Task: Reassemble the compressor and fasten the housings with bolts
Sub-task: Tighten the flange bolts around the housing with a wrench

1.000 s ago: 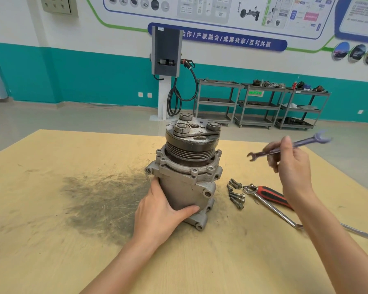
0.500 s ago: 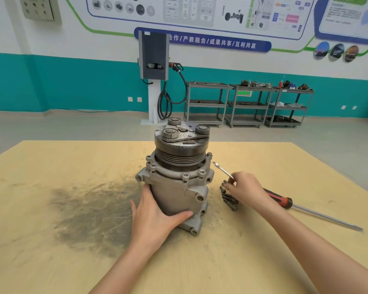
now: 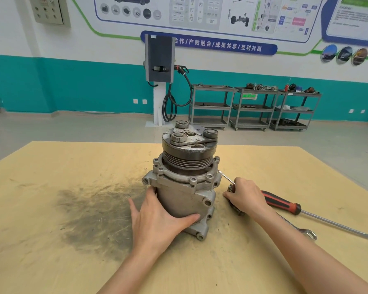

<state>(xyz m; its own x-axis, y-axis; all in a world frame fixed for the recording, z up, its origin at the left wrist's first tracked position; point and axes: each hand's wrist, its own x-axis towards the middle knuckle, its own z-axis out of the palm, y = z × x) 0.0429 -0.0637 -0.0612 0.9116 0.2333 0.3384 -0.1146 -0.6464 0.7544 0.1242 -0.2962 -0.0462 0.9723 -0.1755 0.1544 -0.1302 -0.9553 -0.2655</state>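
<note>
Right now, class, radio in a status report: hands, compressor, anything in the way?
Left hand holds compressor upright. Right hand down at bolts, wrench in its grip. Screwdriver lies beside; nothing blocking.

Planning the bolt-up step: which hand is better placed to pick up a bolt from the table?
Probably the right hand: it rests over the loose bolts beside the compressor, still holding a small wrench. The left hand is busy gripping the compressor body.

Blue wall banner [image 3: 208, 46]: "合作/产教融合/成果共享/互利共赢". Other txt illegible.
</note>
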